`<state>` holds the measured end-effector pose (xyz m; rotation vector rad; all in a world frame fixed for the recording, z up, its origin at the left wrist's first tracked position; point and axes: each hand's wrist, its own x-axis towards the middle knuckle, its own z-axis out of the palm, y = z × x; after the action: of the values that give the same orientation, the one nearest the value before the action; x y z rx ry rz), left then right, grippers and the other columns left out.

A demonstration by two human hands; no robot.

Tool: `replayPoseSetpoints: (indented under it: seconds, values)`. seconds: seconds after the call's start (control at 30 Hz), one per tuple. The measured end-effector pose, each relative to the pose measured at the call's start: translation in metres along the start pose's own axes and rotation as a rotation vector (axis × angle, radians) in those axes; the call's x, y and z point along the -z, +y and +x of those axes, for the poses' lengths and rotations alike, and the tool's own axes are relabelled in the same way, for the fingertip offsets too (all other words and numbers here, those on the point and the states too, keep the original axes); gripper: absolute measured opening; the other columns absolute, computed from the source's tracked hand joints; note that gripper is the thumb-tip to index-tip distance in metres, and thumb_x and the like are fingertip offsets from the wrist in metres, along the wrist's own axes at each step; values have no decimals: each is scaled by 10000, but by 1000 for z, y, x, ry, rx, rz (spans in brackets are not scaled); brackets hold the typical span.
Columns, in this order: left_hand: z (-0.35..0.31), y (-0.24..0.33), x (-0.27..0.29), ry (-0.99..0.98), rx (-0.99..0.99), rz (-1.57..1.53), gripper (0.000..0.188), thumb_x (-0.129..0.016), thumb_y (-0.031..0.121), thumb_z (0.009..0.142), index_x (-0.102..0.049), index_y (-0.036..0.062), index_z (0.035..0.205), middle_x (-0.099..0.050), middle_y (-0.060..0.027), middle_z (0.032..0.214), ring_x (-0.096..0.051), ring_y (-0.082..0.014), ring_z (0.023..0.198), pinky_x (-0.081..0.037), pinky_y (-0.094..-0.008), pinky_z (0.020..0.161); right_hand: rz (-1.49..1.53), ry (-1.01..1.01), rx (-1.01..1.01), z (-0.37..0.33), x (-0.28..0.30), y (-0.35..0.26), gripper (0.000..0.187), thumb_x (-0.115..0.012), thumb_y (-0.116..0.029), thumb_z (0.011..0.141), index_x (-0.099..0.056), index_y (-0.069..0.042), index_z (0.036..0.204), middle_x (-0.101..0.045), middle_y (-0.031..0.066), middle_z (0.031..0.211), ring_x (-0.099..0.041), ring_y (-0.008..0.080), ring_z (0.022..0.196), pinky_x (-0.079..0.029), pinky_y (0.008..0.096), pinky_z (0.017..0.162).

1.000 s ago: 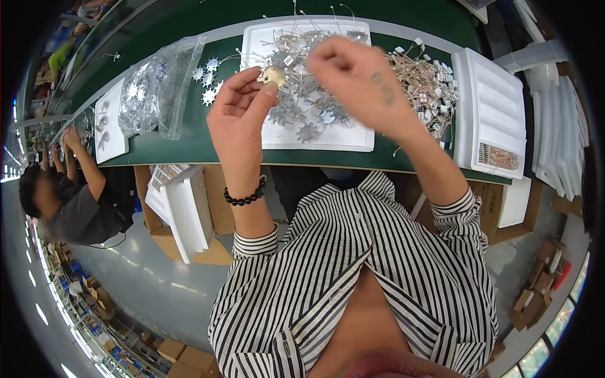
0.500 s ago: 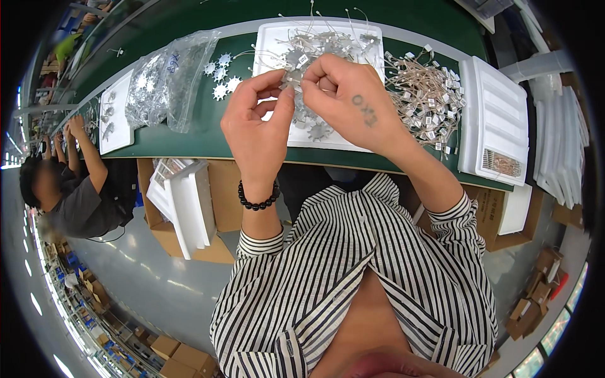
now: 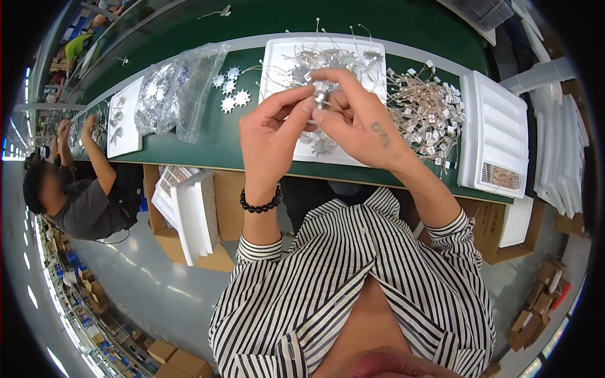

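Note:
Above the white foam tray (image 3: 274,55), both my hands meet at a small shiny silver metal part (image 3: 321,94). My left hand (image 3: 270,148) pinches its near left side between thumb and fingers. My right hand (image 3: 362,129) curls around its other side, thumb below and index finger arched over it. Blur and fingers hide the part's exact shape. Star-shaped metal pieces with thin white wires (image 3: 315,60) are heaped in the tray. To its right lies a pile of brownish wires with white tags (image 3: 428,113). Left of the tray are several loose silver star-shaped plates (image 3: 241,98).
A clear plastic bag of silver pieces (image 3: 201,94) lies on the green table (image 3: 170,148) at left, beside another white tray (image 3: 129,142). White foam trays (image 3: 495,120) are stacked at right. Cardboard boxes (image 3: 227,217) stand below the table edge. A co-worker (image 3: 88,205) works at far left.
My hands have shifted slightly right and turned, with my right index finger now raised over a shiny part showing between them. The whole view has also shifted a little.

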<state>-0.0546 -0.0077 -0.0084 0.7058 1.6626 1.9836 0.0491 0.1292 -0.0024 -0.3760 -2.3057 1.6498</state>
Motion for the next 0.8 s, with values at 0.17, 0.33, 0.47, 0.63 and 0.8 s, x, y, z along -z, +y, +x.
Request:
replayPoseSetpoints:
  seconds: [0.17, 0.33, 0.47, 0.63, 0.8]
  values:
    - [31, 14, -19, 16, -60, 127, 193, -748, 47, 873, -747, -28, 1051, -727, -82, 895, -627, -124, 718, -562, -237, 629, -250, 102, 65, -7, 38, 29, 407, -678, -190, 920, -572, -17, 1273, -689, 107, 918, -615, 180, 805, -476, 292, 711]
    - [105, 30, -62, -39, -232, 254, 185, -734, 91, 883, -757, -15, 1033, -736, -75, 840, -652, -123, 708, -546, -238, 607, -244, 520, 85, -14, 64, 49, 442, -682, -198, 920, -591, -22, 1316, -697, 122, 956, -628, 217, 876, -500, 328, 795]
    - [183, 32, -99, -115, -257, 387, 232, -723, 174, 920, -760, -5, 1063, -757, -64, 880, -708, -132, 777, -553, -238, 658, -104, 671, 17, -26, 90, 54, 409, -682, -199, 916, -633, -23, 1282, -708, 120, 984, -635, 238, 882, -508, 350, 814]
    - [250, 21, -62, -47, -474, 1424, 188, -718, 115, 933, -744, -42, 1033, -739, -100, 839, -663, -142, 707, -529, -242, 622, -266, 665, -1, -36, 116, 80, 329, -678, -207, 908, -693, -10, 1172, -723, 111, 991, -643, 256, 858, -514, 365, 805]
    - [193, -1, -21, 137, -464, 966, 298, -707, 298, 911, -776, 45, 1054, -758, -18, 805, -714, -118, 726, -510, -228, 629, -701, 552, -101, -11, 156, 125, 279, -672, -226, 896, -720, 4, 1046, -724, 110, 942, -640, 275, 816, -514, 374, 782]
